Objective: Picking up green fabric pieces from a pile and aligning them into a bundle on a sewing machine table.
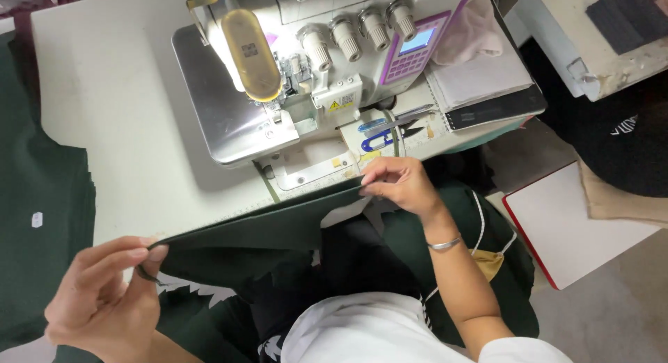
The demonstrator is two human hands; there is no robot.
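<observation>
So nearest the camera, the left hand has thumb and fingers pinched shut on one end of a dark green cloth, right at the near edge of the desk. The cloth is pulled taut in a straight line up to the right hand, whose grip is also pinched closed on the other end, just in front of the sewing machine. The rest of the cloth hangs down into the lap. There's open desk between the taut edge and the machine's metal plate, and more bare top to the left of it. A stack of green fabric lies along the left edge. Blue scissors lie just beyond the right hand. Farther right, past the desk edge, sits a white board with red trim.
</observation>
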